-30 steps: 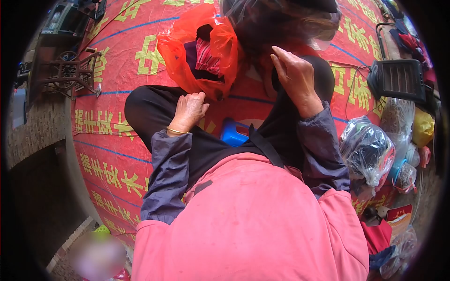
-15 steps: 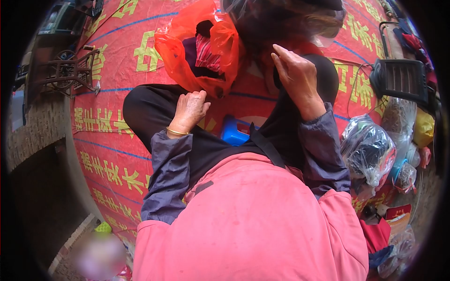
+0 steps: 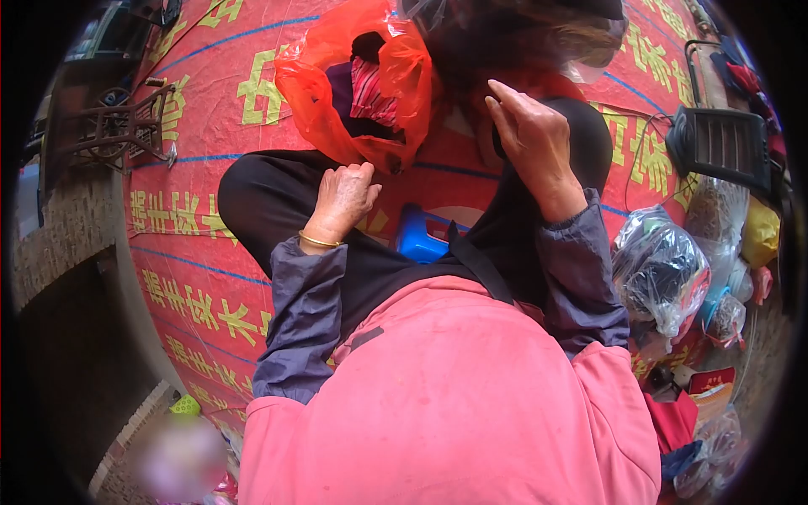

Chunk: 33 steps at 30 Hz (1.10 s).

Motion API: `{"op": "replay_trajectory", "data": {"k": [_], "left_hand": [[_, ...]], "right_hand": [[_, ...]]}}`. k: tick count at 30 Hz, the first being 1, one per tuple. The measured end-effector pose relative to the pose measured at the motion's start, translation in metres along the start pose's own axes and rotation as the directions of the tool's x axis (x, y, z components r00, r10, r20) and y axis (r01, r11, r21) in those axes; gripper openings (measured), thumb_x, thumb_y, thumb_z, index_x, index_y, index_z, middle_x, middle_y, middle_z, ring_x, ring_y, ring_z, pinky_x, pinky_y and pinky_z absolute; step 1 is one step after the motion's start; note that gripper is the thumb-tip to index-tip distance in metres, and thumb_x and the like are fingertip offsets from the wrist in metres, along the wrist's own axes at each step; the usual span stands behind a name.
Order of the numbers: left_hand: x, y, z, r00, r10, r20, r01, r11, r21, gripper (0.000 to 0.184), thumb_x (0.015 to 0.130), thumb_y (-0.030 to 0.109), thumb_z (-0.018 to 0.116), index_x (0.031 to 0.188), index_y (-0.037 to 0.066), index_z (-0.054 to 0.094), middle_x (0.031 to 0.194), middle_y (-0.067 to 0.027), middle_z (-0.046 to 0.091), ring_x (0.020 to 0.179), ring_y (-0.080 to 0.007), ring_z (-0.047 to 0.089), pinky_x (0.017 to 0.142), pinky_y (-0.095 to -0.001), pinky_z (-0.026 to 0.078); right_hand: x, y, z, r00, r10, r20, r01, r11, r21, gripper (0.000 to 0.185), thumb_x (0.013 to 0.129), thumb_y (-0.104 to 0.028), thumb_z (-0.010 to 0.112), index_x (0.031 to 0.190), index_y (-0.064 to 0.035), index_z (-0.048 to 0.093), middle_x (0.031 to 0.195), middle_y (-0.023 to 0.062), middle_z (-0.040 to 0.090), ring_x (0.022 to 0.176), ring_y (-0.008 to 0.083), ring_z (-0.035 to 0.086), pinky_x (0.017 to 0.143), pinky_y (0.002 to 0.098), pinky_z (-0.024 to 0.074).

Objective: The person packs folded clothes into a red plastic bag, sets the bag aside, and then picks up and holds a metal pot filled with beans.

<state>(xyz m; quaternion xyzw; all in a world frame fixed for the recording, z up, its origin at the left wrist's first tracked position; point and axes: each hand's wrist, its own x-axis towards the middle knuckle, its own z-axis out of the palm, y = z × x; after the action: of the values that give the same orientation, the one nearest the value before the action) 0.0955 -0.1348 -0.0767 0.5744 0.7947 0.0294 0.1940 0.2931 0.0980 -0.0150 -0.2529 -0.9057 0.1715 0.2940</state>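
Observation:
My left hand [image 3: 338, 202], with a gold bangle at the wrist, is closed near my left knee, its fingers curled beside the lower edge of an open orange-red plastic bag [image 3: 311, 93]. Dark cloth and a red striped cloth [image 3: 371, 94] lie in the bag. Over my right knee, my right hand [image 3: 539, 139] is raised with its fingers extended and nothing in it. A blue plastic object [image 3: 420, 236] sits between my legs. Beyond my right hand is a large dark bundle [image 3: 513, 42] in clear plastic.
A red sheet with yellow characters [image 3: 198, 198] covers the floor. A black slatted appliance [image 3: 728, 150] stands at the right, above clear plastic bags [image 3: 661, 265] and a yellow bag [image 3: 760, 231]. At the left is a brown metal frame [image 3: 118, 130].
The view has shifted slightly. Both hands keep nearly the same pose and place, and nothing has been taken hold of or let go.

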Motion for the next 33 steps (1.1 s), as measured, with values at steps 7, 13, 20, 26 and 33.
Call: {"op": "replay_trajectory", "data": {"k": [7,13,20,26,33], "left_hand": [[-0.0008,-0.0015,0.0012,1.0,0.01,-0.012,-0.01,1.0,0.004,0.026,0.085,0.026,0.071,0.085,0.003,0.058,0.086,-0.0193,0.068,0.084,-0.0406,0.067,0.071,-0.0514,0.051],[-0.0017,-0.0022,0.0016,1.0,0.014,-0.015,-0.014,1.0,0.011,0.026,0.085,0.026,0.071,0.085,0.003,0.057,0.085,-0.0195,0.068,0.083,-0.0407,0.067,0.07,-0.0514,0.051],[-0.0017,-0.001,0.0002,1.0,0.009,-0.005,-0.009,1.0,0.01,0.027,0.086,0.027,0.07,0.085,0.003,0.057,0.086,-0.0199,0.068,0.083,-0.0416,0.066,0.071,-0.0522,0.051],[-0.0011,-0.0009,0.0007,1.0,0.015,-0.008,-0.015,1.0,-0.003,0.027,0.085,0.026,0.07,0.085,0.003,0.057,0.086,-0.0199,0.068,0.083,-0.0415,0.066,0.07,-0.0519,0.051],[0.0011,0.0014,-0.0001,1.0,0.014,0.009,-0.014,1.0,-0.001,0.026,0.085,0.026,0.071,0.084,0.003,0.057,0.086,-0.0197,0.068,0.083,-0.0414,0.066,0.07,-0.0518,0.05]], "right_hand": [[-0.0002,-0.0011,-0.0007,1.0,0.004,-0.001,-0.004,1.0,0.0,0.024,0.093,-0.02,0.066,0.112,-0.0064,0.068,0.085,0.0141,0.068,0.078,0.0336,0.068,0.067,0.0418,0.0545],[-0.0011,-0.0001,-0.0007,1.0,0.001,-0.007,-0.001,1.0,0.001,0.024,0.093,-0.02,0.066,0.112,-0.0061,0.068,0.085,0.0144,0.068,0.079,0.0338,0.068,0.068,0.0418,0.0546],[-0.0014,0.0,-0.0011,1.0,0.001,-0.009,0.0,1.0,0.007,0.023,0.093,-0.019,0.066,0.112,-0.006,0.068,0.085,0.0144,0.068,0.078,0.0339,0.068,0.067,0.0423,0.0543],[-0.001,-0.0027,-0.0039,0.995,0.077,0.061,-0.075,0.997,-0.019,0.025,0.094,-0.021,0.068,0.116,-0.0085,0.071,0.1,0.0164,0.072,0.088,0.0334,0.071,0.074,0.0393,0.0559],[-0.0005,-0.0027,-0.0011,0.996,0.067,0.061,-0.067,0.998,-0.008,0.025,0.093,-0.02,0.068,0.116,-0.0083,0.071,0.1,0.0163,0.073,0.088,0.0331,0.071,0.074,0.0386,0.0562]]}}
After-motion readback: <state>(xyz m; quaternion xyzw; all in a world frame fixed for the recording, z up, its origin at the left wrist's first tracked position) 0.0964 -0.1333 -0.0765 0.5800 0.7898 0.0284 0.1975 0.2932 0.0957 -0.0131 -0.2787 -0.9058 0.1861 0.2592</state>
